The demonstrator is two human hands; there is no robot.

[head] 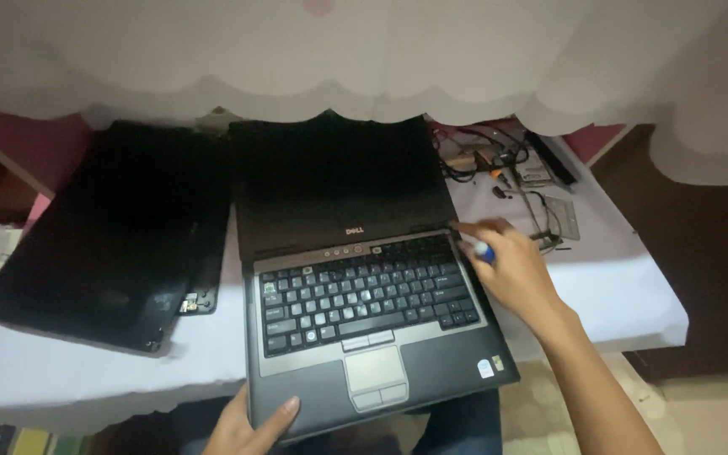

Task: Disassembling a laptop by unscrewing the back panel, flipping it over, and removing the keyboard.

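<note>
An open dark grey laptop (364, 337) lies on the white-covered table, its black screen (339, 181) tilted back. My left hand (250, 425) grips the laptop's front left corner, thumb on the palm rest. My right hand (511, 265) is closed on a small tool with a blue handle (484, 250), its tip at the right hinge area above the keyboard (368, 295).
A second black laptop panel (107, 236) lies flat to the left. Loose cables, small parts and metal brackets (532, 181) are scattered at the back right. The white table covering (617, 286) ends at the right edge. A scalloped white cloth hangs above.
</note>
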